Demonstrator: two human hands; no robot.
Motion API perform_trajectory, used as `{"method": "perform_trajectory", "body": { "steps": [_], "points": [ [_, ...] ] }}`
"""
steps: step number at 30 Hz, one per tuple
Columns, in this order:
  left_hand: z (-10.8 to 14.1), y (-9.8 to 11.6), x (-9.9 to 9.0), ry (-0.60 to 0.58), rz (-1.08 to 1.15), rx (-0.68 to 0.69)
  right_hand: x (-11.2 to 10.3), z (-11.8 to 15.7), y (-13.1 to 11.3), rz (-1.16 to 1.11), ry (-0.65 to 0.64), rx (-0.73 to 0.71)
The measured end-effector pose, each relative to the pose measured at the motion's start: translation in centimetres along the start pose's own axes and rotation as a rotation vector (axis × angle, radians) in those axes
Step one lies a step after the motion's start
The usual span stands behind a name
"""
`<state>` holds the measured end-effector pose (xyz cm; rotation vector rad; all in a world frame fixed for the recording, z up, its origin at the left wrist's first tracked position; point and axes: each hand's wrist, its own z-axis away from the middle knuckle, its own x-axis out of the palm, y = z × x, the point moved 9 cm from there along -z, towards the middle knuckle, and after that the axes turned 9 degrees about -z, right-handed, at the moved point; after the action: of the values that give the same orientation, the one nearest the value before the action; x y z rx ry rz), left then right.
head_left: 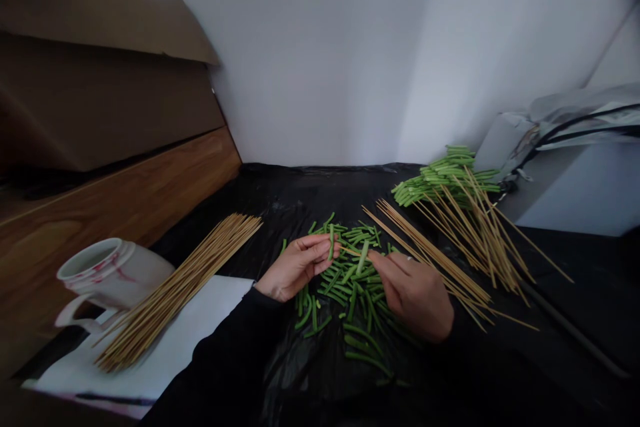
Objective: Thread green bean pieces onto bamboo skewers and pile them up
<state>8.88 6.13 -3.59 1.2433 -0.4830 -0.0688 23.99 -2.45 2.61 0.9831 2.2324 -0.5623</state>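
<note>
My left hand (299,264) pinches a short piece of green bean (331,243), held upright between thumb and fingers. Closed around a thin bamboo skewer (351,251), my right hand (416,292) points its tip toward that piece. Another green bean piece (363,257) sits crosswise on the skewer, close to the right fingers. Whether the tip touches the left hand's bean, I cannot tell. Below both hands, many cut green beans (354,293) lie loose in a pile on black plastic sheeting (300,387). The right hand covers part of the pile.
A skewer bundle (185,290) lies at left, over white paper (185,353), beside a tipped ceramic mug (130,267). More skewers (440,257) spread at right, near stacked beans (445,177). A cardboard box (100,100) stands left; a white wall (320,53) rises behind.
</note>
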Motion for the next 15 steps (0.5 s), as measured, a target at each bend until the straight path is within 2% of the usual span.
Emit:
{"method": "perform_trajectory", "body": {
  "steps": [15],
  "points": [
    [0.15,-0.14,0.07,0.022,-0.012,-0.007,0.14,-0.05,0.01,0.030,-0.004,-0.010]
  ]
}}
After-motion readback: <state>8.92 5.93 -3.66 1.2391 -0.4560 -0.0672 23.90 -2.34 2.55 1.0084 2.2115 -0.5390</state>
